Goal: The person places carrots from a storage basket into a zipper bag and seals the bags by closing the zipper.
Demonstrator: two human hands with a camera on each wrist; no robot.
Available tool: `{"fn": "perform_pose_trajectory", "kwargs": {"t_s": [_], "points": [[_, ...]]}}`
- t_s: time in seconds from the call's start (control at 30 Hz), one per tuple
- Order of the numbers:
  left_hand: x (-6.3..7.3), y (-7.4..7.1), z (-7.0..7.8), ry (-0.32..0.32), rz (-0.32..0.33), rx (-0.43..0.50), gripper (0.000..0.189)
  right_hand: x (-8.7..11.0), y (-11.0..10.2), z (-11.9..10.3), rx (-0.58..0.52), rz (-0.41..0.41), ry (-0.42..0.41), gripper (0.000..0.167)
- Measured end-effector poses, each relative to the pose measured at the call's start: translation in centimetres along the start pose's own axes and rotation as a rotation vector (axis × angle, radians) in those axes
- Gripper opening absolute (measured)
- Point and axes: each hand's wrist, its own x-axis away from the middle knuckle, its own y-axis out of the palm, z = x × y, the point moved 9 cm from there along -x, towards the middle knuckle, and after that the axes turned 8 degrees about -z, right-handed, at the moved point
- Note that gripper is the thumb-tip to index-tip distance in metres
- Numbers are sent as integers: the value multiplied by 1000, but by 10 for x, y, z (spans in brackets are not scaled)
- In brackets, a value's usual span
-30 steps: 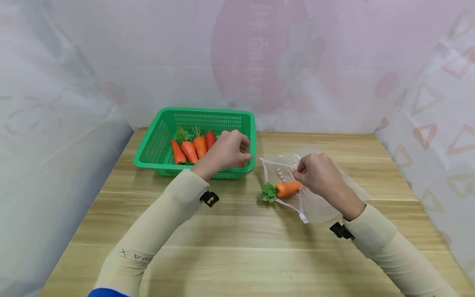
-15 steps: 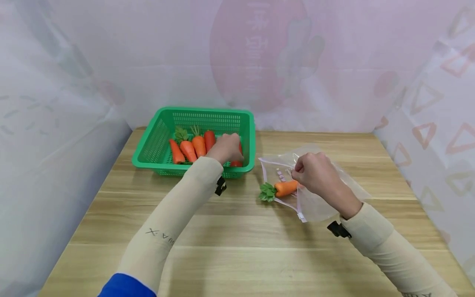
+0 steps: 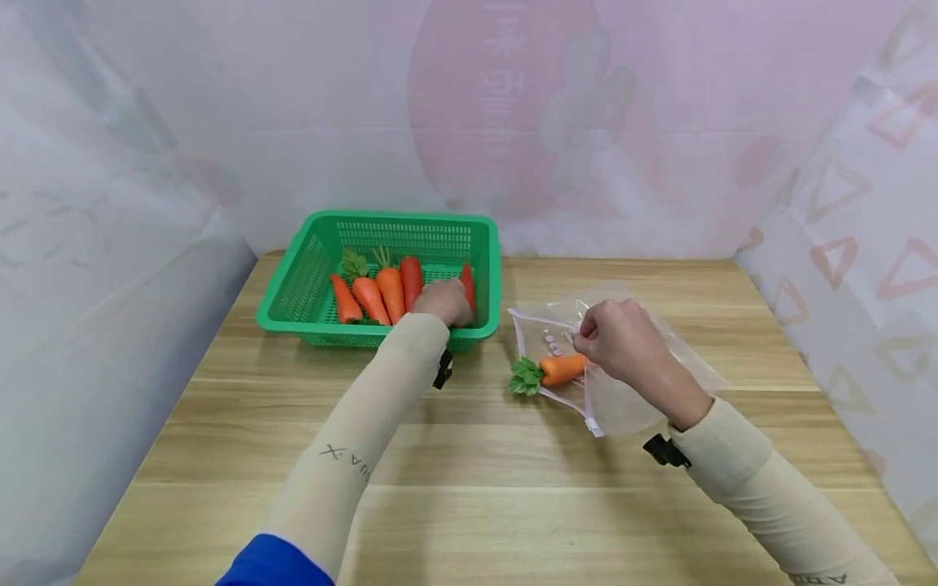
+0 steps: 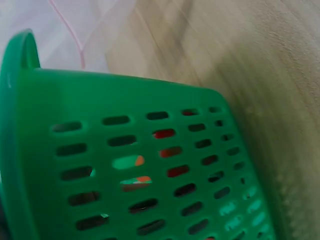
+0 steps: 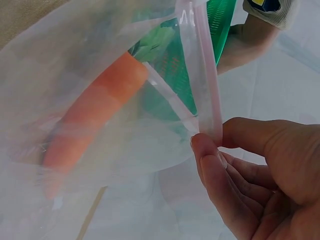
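Left hand dips into the basket left of the frame's middle, its fingers hidden from the head view and from its own wrist view, so I cannot tell how far open it is or whether it has hold of anything. Just to its right lies the end carrot, its long axis running nearly up and down the frame along the basket's right wall. Of the two, the left hand is by far the nearer; the right hand, right of centre, pinches the bag at its mouth between thumb and fingers. There, the bagged carrot lies nearly level, body inside, leafy top poking out leftward. Counted: one basket, one bag on the surface, and six carrots in sight, one in the bag and five in the basket, the end carrot plus four others left of the hand; any beneath it are hidden.
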Motion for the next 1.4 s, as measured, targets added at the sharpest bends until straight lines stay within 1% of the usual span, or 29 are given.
{"fn": "perform_pose_trajectory", "kwargs": {"t_s": [0.23,0.37,0.43,0.53,0.6,0.73,0.83,0.9,1.03,1.13,1.27,1.4], "points": [[1,0,-7,4,15,14,26,-1,3,2,-8,-18,28,14],[2,-3,-11,-6,31,1,32,-1,1,2,2,-10,26,14],[4,-6,-13,-8,51,-16,35,0,0,2,4,-2,21,14],[7,-15,-17,3,96,-41,32,0,-2,2,4,5,15,14],[10,-22,-20,17,122,-39,28,0,-2,1,-2,6,13,14],[15,-35,-30,53,170,28,25,-1,1,0,-19,-1,13,14],[21,-42,-39,73,208,99,30,-2,3,0,-33,-11,20,14],[26,-48,-44,89,239,124,31,-3,4,0,-36,-15,28,14],[34,-57,-53,141,298,158,31,-3,5,0,-32,-15,30,14],[41,-64,-57,184,339,189,26,-3,3,-1,-27,-9,22,13],[55,-71,-60,231,392,232,14,-3,0,-2,-31,-4,17,13],[67,-77,-62,263,425,254,26,-4,-3,0,-38,-1,22,12]]}}
